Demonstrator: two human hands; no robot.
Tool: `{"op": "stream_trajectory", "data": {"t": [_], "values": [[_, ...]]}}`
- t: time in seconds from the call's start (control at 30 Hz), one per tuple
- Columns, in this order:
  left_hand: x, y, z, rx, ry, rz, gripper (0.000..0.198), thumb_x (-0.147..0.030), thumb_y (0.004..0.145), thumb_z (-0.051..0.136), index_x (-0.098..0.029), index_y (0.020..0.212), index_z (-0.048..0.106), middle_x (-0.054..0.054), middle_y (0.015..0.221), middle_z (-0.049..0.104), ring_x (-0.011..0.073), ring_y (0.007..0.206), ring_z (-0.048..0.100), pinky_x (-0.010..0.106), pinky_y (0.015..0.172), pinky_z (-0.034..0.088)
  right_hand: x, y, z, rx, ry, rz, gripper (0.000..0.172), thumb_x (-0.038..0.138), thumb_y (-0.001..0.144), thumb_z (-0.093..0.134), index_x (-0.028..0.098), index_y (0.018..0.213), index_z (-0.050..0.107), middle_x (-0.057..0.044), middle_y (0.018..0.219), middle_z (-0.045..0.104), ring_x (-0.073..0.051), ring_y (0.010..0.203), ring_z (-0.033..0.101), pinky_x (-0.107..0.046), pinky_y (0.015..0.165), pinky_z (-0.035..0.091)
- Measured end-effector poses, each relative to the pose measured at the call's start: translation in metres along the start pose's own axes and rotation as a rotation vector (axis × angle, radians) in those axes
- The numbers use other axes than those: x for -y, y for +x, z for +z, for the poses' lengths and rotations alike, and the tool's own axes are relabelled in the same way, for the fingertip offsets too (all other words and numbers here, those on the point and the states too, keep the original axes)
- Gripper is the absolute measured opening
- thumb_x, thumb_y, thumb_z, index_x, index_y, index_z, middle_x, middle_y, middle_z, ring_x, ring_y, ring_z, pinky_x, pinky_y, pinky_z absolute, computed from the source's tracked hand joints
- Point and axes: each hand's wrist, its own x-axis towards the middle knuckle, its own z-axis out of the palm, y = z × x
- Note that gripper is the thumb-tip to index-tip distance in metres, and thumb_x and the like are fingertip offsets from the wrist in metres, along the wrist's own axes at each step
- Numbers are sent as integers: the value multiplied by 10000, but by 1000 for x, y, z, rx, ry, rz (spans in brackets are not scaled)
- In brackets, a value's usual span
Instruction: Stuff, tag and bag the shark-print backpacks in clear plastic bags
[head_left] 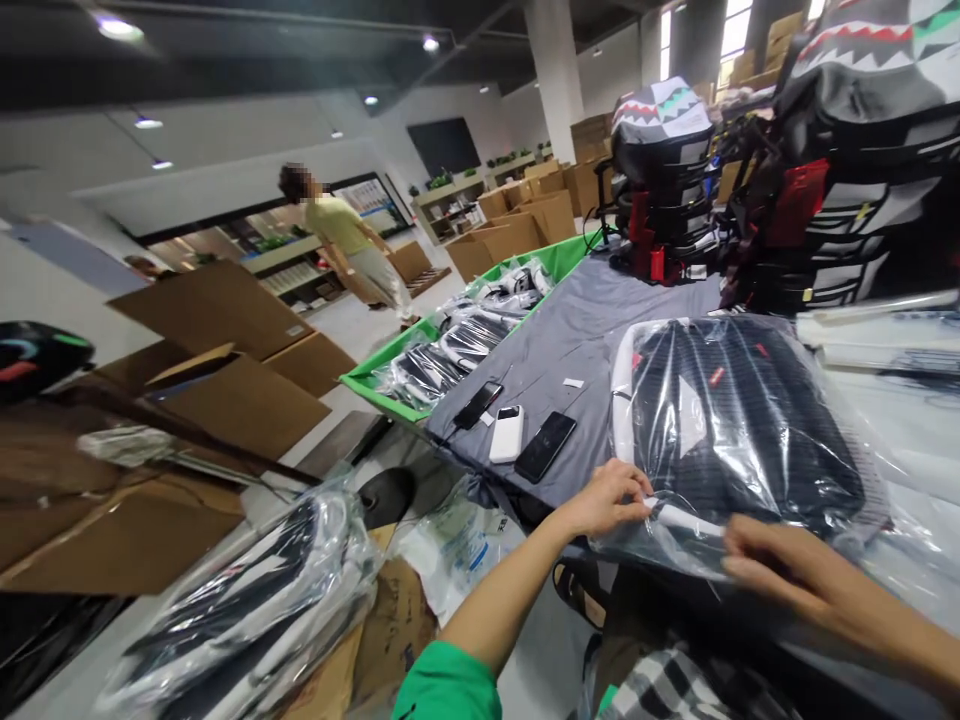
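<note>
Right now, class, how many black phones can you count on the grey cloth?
2. One phone lies near the green tray, the other right of the white power bank, both on the grey cloth.

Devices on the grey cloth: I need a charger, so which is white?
The white power bank lies between one black smartphone and another.

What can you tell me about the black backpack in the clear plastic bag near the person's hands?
The black backpack lies flat inside a clear plastic bag, on a grey cloth. Its face shows ribbed horizontal stripes, a small red tag, and a pale patch, with a curved white strap along its left edge. The left hand and right hand touch the crinkled plastic at its near edge.
</note>
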Motion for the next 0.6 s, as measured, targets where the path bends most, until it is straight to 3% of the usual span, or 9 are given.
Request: {"op": "stream_trajectory", "data": {"t": [0.13,0.23,0.33,0.43,0.5,0.6], "values": [[0,1,0,2,19,7,210,-223,881,727,-179,720,600,18,1204,671,229,1220,502,398,1066,305,19,93,-24,302,-312,-145,205,409,918,483,243,797,481,15,689,540,-160,611,480,-282,592,309],[1,1,2,-1,20,7,220,-230,879,733,-177,719,591,22,1207,667,239,1231,496,400,1058,311,7,129,-28,361,-431,-83,193,394,817,631,245,814,508,18,683,570,-172,629,528,-268,583,299],[4,1,2,-10,4,20,259,-247,895,722,-173,696,574,20,1215,672,238,1227,494,405,1037,318,-7,133,-33,276,-466,10,277,400,786,689,244,807,461,15,678,574,-177,624,533,-266,573,312],[6,2,2,-8,2,30,258,-247,890,727,-172,694,576,20,1207,678,237,1221,493,406,1034,317,-7,117,-34,171,-490,48,204,357,882,571,243,788,430,-3,703,594,-183,655,552,-282,607,319],[7,2,2,-7,2,37,250,-249,890,721,-176,698,578,18,1207,676,231,1215,496,402,1043,315,1,108,-24,169,-519,45,198,380,902,572,241,805,470,-5,747,633,-191,698,592,-284,618,315],[7,1,4,-12,21,27,230,-245,887,705,-184,703,582,14,1199,673,224,1210,503,397,1058,318,11,108,1,199,-602,109,271,424,794,733,237,804,538,-12,791,685,-227,753,658,-285,600,297]]}}
